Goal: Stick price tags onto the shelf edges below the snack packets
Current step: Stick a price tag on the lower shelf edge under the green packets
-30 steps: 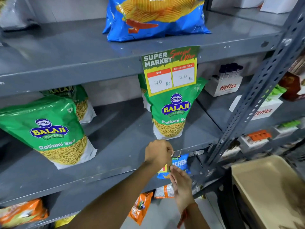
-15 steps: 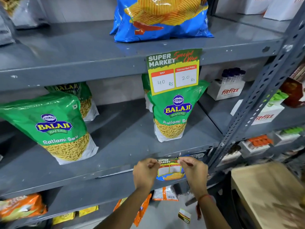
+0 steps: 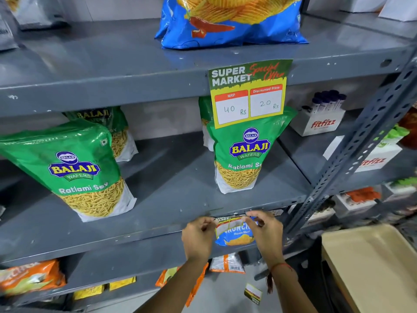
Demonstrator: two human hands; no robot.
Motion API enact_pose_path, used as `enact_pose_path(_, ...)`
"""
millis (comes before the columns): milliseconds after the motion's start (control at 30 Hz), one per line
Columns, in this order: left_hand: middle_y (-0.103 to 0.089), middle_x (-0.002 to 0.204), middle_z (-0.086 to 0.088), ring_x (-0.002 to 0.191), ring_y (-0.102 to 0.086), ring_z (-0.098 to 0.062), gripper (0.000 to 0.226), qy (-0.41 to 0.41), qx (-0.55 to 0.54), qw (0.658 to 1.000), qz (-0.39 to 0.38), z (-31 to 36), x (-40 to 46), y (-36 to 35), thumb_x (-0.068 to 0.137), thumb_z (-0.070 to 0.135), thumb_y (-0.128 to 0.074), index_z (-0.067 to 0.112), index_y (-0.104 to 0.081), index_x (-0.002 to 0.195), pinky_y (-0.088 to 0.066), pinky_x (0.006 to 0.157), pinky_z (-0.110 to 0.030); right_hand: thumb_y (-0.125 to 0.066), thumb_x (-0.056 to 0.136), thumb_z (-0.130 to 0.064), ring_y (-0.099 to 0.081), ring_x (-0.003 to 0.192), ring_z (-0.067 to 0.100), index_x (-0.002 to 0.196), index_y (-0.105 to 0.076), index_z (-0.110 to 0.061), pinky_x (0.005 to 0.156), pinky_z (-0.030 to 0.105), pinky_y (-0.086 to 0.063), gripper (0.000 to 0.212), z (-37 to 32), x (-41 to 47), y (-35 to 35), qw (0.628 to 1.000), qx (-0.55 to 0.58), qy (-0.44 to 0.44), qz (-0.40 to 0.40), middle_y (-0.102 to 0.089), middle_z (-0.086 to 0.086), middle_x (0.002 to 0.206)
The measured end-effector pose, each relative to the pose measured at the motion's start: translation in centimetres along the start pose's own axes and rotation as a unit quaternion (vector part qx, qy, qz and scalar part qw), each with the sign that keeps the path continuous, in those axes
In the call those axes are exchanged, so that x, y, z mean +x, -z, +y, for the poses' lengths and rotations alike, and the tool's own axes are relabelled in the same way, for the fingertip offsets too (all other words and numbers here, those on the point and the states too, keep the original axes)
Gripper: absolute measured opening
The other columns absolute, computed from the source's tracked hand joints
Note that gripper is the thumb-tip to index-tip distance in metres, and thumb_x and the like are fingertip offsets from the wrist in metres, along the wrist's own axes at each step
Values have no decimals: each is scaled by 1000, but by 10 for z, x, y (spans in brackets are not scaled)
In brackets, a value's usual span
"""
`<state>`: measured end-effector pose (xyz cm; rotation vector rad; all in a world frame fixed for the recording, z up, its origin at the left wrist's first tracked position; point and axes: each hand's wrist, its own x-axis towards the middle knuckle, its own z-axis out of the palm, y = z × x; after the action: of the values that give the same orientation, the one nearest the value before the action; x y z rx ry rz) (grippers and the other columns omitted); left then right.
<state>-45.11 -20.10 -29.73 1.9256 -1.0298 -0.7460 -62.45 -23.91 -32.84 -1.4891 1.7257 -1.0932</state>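
Observation:
My left hand and my right hand pinch the two upper corners of a small price tag, held flat against the front edge of the middle shelf. The tag sits below a green Balaji packet that stands on that shelf. A second green Balaji packet leans at the left. A larger yellow and green price tag hangs on the upper shelf edge, below a blue chips packet.
A blue snack packet shows behind the small tag on the lower shelf. Orange packets lie lower left. A slanted perforated metal upright stands at the right, with Fitfizz boxes behind it. A cardboard box sits lower right. A loose tag lies on the floor.
One second ago my hands were close together with the tag folded between them. They have spread apart and raised the tag onto the middle shelf edge.

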Motion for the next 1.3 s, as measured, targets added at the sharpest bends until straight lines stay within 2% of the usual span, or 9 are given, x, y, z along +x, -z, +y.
enact_pose_path(100,-80,75,2,57,-60,8,5,2,-13,1000,0,-1,0,-1,80,20,-78,18,-80,77,-40,58,-9,-74,81,-21,-66,78,11,73,-68,-32,64,26,-54,16,-2,1,-2,1000,-5,13,17,-70,-4,81)
enact_pose_path(233,-79,73,1,61,-66,-5,10,-3,-19,1000,2,0,1,-5,81,25,-78,17,-80,75,-42,59,-12,-72,84,-20,-66,77,6,78,-70,-26,63,11,-49,9,-9,3,-2,999,20,20,40,-71,-2,83)
enact_pose_path(467,-70,56,8,50,-59,-1,26,-1,-14,1000,8,3,1,-3,82,38,-75,15,-78,71,-36,43,-4,-74,82,-15,-67,76,10,75,-71,-21,67,23,-51,9,-16,6,1,998,2,37,43,-72,0,79)
enact_pose_path(600,-70,55,-1,54,-63,-15,43,-17,33,999,19,5,7,0,80,52,-71,12,-74,65,-43,50,-23,-75,80,-18,-68,74,14,72,-69,-21,66,29,-55,11,-17,5,-2,999,27,0,37,-72,-1,75)
enact_pose_path(733,-68,56,-7,59,-64,-28,57,-15,89,996,16,1,9,6,77,61,-68,7,-66,61,-44,53,-30,-79,75,-26,-55,55,11,62,-54,-16,50,12,-41,30,-12,5,1,997,7,-41,67,-61,0,59)
enact_pose_path(900,-69,58,-6,60,-63,-28,54,-16,110,994,7,-5,7,15,77,61,-68,9,-64,60,-48,53,-31,-78,78,-24,-51,54,7,60,-50,-14,48,16,-33,35,9,-13,9,993,-51,-75,76,-58,-3,55)
enact_pose_path(1033,-61,54,-10,62,-61,-33,58,-16,128,992,15,-25,1,42,79,59,-68,17,-41,48,-41,52,-33,-77,79,-15,-53,56,0,61,-48,-23,52,15,-34,36,12,-42,1,994,-31,-70,74,-58,-10,58)
enact_pose_path(1200,-76,78,-12,82,-69,-36,42,-67,126,987,69,-46,2,102,90,53,-58,15,-73,80,-53,64,-39,-71,84,-15,-62,74,22,79,-59,-20,66,33,-50,14,-21,-77,-41,998,31,-13,61,-65,0,78)
enact_pose_path(1300,-76,78,-14,80,-70,-38,33,-84,122,981,128,-43,15,154,92,48,-58,19,-75,89,-49,60,-38,-70,84,-8,-61,79,24,81,-61,-17,73,28,-48,13,-72,-84,-79,994,84,41,51,-65,0,81)
